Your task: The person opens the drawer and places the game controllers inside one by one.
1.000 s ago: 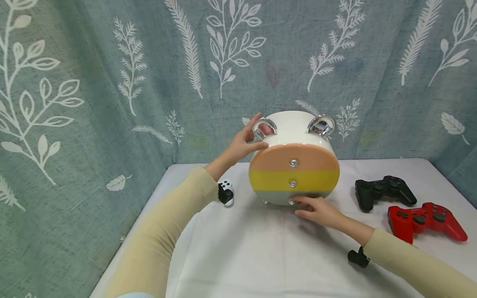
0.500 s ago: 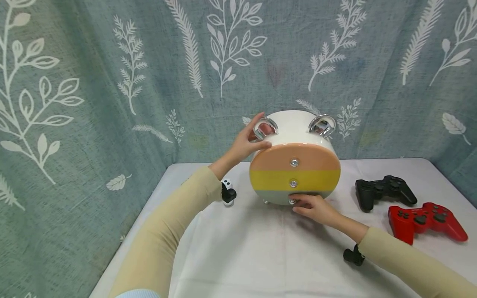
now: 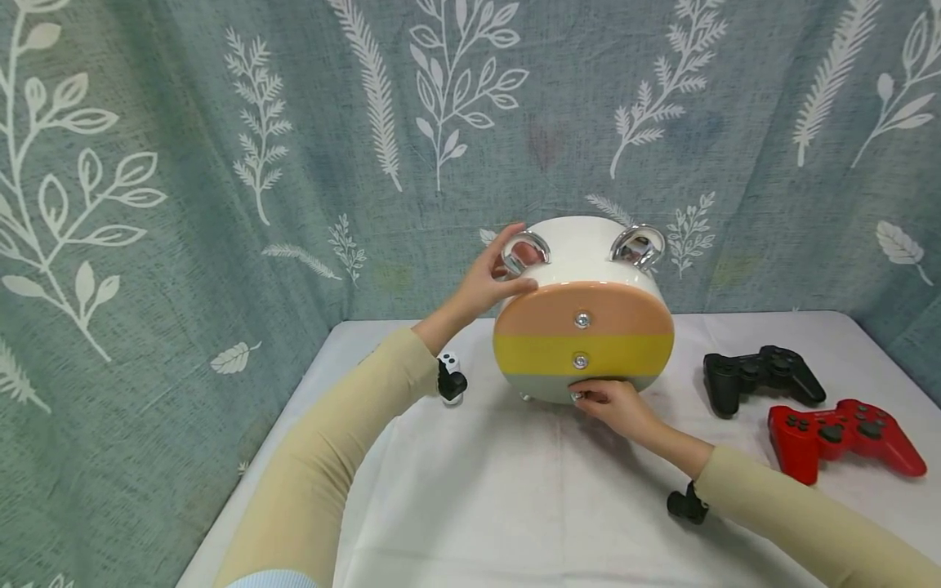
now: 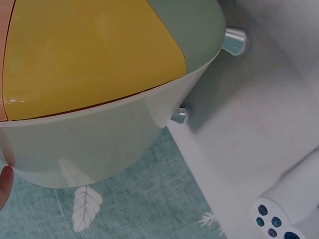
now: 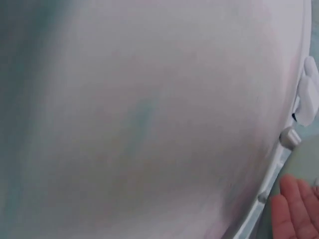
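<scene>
A round drawer cabinet [image 3: 584, 245] shaped like an alarm clock stands on the white table. Its front has orange, yellow [image 4: 94, 55] and grey-green drawers, each with a clear knob; two chrome loops crown the white body. My left hand [image 3: 481, 282] holds its upper left side, thumb at the front rim and fingers by the left loop [image 3: 525, 251]. Low on the front, my right hand [image 3: 617, 408] pinches the bottom drawer's knob [image 3: 577, 396] between thumb and fingers. In the right wrist view only some fingers [image 5: 296, 209] appear, before the green front.
Right of the cabinet lie a black game controller [image 3: 764, 377] and, nearer, a red one [image 3: 845, 434]. A white controller [image 3: 449, 359] sits to the left, partly hidden by the left wrist's camera. Behind the table hangs a leaf-patterned blue-green curtain [image 3: 551, 106].
My right hand has shifted slightly left and its thumb has risen to the bottom knob. My left hand has crept slightly right along the rim. The drawers show no visible movement.
</scene>
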Demonstrator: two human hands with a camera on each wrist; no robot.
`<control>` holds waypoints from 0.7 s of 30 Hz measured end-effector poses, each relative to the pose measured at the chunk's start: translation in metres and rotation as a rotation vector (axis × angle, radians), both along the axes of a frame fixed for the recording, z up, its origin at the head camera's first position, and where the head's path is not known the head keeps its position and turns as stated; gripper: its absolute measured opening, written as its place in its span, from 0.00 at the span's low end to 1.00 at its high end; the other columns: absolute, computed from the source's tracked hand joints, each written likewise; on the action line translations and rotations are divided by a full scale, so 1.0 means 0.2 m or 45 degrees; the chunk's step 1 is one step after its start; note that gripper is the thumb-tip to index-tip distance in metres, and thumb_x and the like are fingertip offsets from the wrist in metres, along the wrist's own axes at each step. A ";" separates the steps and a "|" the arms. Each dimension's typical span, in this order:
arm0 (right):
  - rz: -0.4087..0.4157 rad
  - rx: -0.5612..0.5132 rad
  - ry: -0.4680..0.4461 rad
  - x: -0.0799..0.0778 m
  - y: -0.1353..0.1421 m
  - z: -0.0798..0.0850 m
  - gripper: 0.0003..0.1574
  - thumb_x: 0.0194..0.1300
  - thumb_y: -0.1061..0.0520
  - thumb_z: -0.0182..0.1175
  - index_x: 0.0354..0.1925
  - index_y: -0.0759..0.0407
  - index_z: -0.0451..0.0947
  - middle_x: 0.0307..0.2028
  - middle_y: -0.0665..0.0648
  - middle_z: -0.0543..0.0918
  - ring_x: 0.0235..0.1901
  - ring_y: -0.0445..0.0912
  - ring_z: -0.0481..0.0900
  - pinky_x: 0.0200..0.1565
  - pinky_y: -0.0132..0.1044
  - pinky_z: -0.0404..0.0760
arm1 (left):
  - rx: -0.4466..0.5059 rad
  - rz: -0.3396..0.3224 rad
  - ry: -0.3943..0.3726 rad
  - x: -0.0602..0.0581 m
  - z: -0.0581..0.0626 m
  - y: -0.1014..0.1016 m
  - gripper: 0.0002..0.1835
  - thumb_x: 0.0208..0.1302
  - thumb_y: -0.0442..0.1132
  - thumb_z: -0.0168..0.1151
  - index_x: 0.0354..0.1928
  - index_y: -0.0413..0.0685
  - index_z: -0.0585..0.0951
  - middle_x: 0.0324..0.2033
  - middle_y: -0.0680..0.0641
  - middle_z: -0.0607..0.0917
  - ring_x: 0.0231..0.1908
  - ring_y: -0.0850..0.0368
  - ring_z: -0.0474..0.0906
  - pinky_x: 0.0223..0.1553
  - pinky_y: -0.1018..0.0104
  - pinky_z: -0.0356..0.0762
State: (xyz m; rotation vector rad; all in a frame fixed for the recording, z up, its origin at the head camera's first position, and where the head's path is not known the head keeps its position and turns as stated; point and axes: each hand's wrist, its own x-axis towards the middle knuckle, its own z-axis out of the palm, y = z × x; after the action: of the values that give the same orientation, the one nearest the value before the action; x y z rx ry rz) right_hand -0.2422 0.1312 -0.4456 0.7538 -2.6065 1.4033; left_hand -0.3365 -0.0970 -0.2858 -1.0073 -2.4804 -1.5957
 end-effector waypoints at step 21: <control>0.011 -0.035 -0.085 -0.02 -0.02 0.01 0.10 0.60 0.63 0.60 0.40 0.67 0.82 0.34 0.61 0.84 0.25 0.51 0.81 0.28 0.29 0.78 | -0.026 -0.005 -0.042 0.00 0.02 0.00 0.42 0.58 0.34 0.62 0.71 0.61 0.52 0.69 0.50 0.54 0.60 0.50 0.65 0.59 0.52 0.63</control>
State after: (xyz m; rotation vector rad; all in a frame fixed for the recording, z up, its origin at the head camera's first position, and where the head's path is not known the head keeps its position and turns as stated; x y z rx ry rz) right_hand -0.2460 0.1272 -0.4446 0.7282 -2.6303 1.4891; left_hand -0.3363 -0.0966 -0.2826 -0.9969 -2.5229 -1.6036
